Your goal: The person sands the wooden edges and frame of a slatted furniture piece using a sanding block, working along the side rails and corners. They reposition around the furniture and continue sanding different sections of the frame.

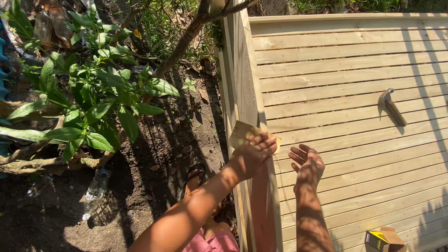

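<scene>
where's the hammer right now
In the head view the hammer lies on the slatted wooden deck, upper right, well beyond the open right hand and up from the small cardboard box.

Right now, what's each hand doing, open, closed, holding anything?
Left hand: shut on a piece of sandpaper, pressed against the edge of the wooden slat panel.
Right hand: open, empty, palm up over the slats.

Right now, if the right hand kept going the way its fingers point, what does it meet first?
The right hand points up across the pale slatted wooden panel; only bare slats lie ahead. The hammer sits off to the side, probably missed.
</scene>
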A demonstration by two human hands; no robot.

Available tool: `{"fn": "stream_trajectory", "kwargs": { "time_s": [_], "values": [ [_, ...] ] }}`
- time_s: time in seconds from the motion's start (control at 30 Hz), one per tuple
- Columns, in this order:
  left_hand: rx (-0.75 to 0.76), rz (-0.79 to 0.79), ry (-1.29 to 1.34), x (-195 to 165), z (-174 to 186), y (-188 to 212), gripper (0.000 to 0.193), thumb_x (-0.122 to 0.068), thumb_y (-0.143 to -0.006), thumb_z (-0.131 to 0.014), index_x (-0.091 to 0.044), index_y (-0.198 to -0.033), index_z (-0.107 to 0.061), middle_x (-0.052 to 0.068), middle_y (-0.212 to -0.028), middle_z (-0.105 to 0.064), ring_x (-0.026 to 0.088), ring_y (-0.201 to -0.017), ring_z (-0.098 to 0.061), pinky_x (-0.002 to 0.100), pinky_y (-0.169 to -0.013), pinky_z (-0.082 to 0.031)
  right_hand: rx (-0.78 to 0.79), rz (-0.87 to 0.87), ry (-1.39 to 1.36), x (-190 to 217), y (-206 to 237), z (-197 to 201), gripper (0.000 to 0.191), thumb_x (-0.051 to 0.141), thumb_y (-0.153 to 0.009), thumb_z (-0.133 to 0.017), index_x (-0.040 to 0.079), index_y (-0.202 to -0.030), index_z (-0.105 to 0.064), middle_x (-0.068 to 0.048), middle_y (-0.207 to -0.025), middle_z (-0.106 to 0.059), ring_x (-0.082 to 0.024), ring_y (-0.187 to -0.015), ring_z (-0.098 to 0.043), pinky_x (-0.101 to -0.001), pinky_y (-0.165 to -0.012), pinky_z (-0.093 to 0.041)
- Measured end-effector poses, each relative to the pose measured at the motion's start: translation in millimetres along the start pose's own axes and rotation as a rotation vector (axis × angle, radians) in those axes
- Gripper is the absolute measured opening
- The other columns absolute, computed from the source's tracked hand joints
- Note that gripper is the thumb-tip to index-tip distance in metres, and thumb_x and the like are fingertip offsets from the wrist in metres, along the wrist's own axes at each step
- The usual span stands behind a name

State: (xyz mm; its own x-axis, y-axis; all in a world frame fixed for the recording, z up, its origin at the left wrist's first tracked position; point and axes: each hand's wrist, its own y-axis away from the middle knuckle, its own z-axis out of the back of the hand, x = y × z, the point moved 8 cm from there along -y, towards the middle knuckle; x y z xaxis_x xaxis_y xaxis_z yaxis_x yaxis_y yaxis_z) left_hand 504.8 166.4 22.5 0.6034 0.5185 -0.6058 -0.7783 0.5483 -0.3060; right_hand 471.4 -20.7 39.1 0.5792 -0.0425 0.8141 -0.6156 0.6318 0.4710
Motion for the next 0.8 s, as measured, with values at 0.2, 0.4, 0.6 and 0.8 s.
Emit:
{"fn": "stream_trajectory", "kwargs": {
  "time_s": [0.2,0.4,0.6,0.8],
  "values": [
    [-0.048,0.258,-0.114,89,20,-87,0.041,-0.023,-0.105,-0.048,-0.014,-0.142,-0.061,0.003,-0.16,-0.046,0.028,-0.154,-0.031,0.044,-0.123,-0.03,0.04,0.054,0.056,-6,5,11,0.041,0.03,-0.105,-0.034,0.005,-0.123,-0.062,-0.01,-0.104,-0.076,-0.018,-0.089,-0.071,-0.0362,-0.084,-0.049],
    [-0.02,0.064,0.197,-48,-7,43,0.041,-0.021,-0.102,-0.059,-0.004,-0.139,-0.063,0.014,-0.156,-0.052,0.035,-0.152,-0.039,0.049,-0.123,-0.033,0.033,0.003,0.036,-31,7,14,0.041,0.028,-0.106,-0.034,0.004,-0.123,-0.063,-0.01,-0.104,-0.076,-0.019,-0.09,-0.071,-0.0362,-0.081,-0.048],
    [-0.335,0.345,0.3,14,-16,-15,0.046,-0.012,-0.1,-0.057,0.0,-0.145,-0.056,0.019,-0.159,-0.048,0.039,-0.152,-0.038,0.043,-0.122,-0.036,0.107,0.034,0.032,-16,-7,-16,0.04,0.031,-0.107,-0.035,0.005,-0.12,-0.062,-0.01,-0.104,-0.077,-0.019,-0.09,-0.074,-0.0343,-0.081,-0.05],
    [-0.603,0.657,0.658,89,-6,-66,0.042,-0.017,-0.109,-0.046,-0.001,-0.148,-0.052,0.023,-0.16,-0.043,0.037,-0.148,-0.044,0.037,-0.12,-0.036,0.253,0.125,0.067,13,-18,-72,0.041,0.033,-0.108,-0.037,0.006,-0.124,-0.063,-0.012,-0.11,-0.075,-0.02,-0.097,-0.07,-0.0364,-0.084,-0.051]
  ]
}}
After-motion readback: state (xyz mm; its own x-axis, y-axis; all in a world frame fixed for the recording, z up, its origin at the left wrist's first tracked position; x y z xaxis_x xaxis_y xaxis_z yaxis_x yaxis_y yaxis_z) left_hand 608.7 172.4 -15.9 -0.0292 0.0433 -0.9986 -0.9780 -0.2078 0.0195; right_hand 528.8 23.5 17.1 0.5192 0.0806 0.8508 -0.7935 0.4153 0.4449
